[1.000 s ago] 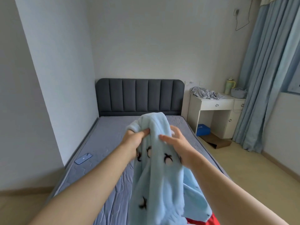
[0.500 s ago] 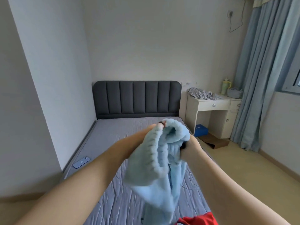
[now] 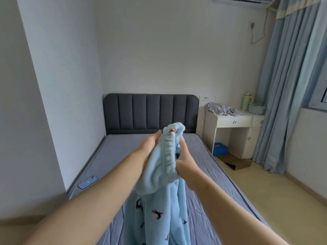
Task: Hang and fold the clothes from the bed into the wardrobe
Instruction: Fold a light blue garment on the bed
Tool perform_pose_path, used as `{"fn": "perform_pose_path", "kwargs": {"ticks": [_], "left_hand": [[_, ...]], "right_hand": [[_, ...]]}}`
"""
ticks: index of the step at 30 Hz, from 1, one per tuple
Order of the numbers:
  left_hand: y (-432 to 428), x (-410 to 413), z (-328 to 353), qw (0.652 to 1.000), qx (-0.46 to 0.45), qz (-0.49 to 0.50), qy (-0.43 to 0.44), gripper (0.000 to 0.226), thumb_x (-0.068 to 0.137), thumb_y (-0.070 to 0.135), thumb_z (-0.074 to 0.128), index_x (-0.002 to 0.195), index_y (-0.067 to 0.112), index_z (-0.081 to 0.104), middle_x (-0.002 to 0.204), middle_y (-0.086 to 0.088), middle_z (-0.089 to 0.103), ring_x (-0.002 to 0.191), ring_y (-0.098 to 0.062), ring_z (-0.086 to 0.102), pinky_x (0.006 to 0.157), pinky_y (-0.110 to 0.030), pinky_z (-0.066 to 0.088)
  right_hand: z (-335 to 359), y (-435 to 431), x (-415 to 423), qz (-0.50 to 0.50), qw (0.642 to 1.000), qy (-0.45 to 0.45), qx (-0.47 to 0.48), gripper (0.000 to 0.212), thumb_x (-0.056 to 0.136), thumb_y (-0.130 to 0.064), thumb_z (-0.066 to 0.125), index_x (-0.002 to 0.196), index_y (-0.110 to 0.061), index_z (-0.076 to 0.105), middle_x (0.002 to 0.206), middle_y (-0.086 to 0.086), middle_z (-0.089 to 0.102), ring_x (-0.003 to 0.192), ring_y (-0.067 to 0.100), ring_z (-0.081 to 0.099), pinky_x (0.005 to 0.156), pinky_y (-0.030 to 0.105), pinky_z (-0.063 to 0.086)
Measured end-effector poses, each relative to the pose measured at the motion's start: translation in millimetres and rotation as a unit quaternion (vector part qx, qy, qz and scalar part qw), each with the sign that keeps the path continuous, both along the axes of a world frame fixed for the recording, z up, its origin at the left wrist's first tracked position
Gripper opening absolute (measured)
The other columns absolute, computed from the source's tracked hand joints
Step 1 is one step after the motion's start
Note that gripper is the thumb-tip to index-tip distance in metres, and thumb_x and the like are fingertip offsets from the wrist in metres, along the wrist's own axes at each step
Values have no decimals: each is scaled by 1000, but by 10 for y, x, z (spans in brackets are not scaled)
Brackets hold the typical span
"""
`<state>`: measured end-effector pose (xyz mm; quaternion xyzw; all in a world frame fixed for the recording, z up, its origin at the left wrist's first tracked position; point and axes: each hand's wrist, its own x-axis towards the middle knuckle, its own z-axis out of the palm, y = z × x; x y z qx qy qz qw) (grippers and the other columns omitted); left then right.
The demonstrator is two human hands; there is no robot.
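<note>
Clutching blue fleece garment [image 3: 157,175] in left hand [image 3: 149,147]; pinching its ribbed hem in right hand [image 3: 184,161]; raised above middle of bed [image 3: 120,151].

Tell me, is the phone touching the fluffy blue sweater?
Apart. The head view shows bare mattress between the phone and the fluffy blue sweater.

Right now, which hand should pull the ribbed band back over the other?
Right, probably. The right hand grips the ribbed band of the blue garment from outside; the left hand has its fingers tucked inside the opening.
</note>
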<state>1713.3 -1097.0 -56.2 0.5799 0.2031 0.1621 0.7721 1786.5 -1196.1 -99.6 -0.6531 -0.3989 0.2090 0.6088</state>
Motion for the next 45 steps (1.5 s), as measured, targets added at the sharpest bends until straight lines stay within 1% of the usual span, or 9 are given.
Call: {"fn": "perform_pose_path", "kwargs": {"ticks": [6, 9, 11, 15, 20, 25, 30, 35, 45], "left_hand": [[-104, -143, 178, 960, 248, -122, -50, 79, 69, 51, 68, 136, 35, 29, 121, 22, 48, 100, 12, 57, 76, -12, 49], [-95, -157, 228, 831, 549, -93, -5, 112, 63, 24, 83, 141, 47, 5, 144, 22, 15, 129, 5, 27, 100, -20, 38], [-22, -150, 284, 789, 612, -29, -37, 94, 64, 16, 81, 139, 36, 27, 142, 10, 30, 127, -6, 36, 98, -20, 39], [234, -159, 531, 877, 444, 125, -133, 16, 83, 12, 63, 94, 22, 60, 82, 3, 63, 76, -13, 59, 70, -28, 50], [323, -116, 835, 957, 206, 107, -172, 14, 90, 6, 56, 87, 19, 60, 70, 1, 67, 61, -11, 66, 53, -25, 52], [529, -215, 1298, 944, 196, 160, -213, 30, 87, -5, 53, 94, 23, 58, 87, -5, 63, 76, -20, 62, 56, -29, 52], [898, -545, 1806, 881, 433, 158, -109, 43, 79, 4, 70, 103, 36, 54, 106, 9, 51, 101, -15, 51, 86, -27, 45], [1260, -870, 1973, 745, 620, 231, 85, 14, 75, 15, 75, 77, 25, 64, 96, 5, 59, 94, -15, 51, 72, -23, 37], [1566, -1107, 1896, 544, 789, 240, 153, 19, 84, 15, 60, 79, 23, 44, 83, 5, 43, 73, -19, 44, 61, -27, 30]], "right_hand": [[386, 80, 152, -173, 979, 103, 6, 28, 85, -33, 60, 71, -15, 45, 59, -3, 48, 50, 11, 46, 40, 19, 36], [597, 148, 146, -152, 967, 200, 38, 20, 86, -22, 58, 73, -10, 50, 63, 5, 52, 54, 18, 51, 48, 22, 38], [705, 146, 143, -104, 958, 256, 78, 13, 86, -13, 56, 82, -1, 59, 76, 16, 59, 68, 27, 58, 63, 30, 44], [817, 85, 117, 86, 959, 220, 159, 31, 87, -13, 58, 114, 2, 59, 103, 26, 64, 93, 35, 63, 85, 41, 51], [987, 147, 71, -26, 992, 46, 116, 34, 73, 3, 65, 98, -19, 63, 92, 11, 67, 83, 24, 64, 77, 36, 54], [1410, 177, 204, -142, 975, 25, 169, 25, 80, -2, 61, 72, -25, 68, 75, -1, 60, 67, 12, 53, 59, 18, 45], [1954, 188, 403, -157, 960, -155, 175, 19, 88, -15, 59, 80, -31, 52, 56, -7, 42, 41, 2, 37, 35, 11, 30], [2180, 58, 563, -144, 916, -371, 47, 24, 74, -31, 75, 62, -30, 55, 63, -9, 54, 59, 6, 46, 46, 8, 35], [2125, 127, 723, -66, 720, -652, -227, 29, 76, -35, 69, 79, -26, 42, 83, -11, 39, 79, 14, 45, 58, 26, 37]]}}
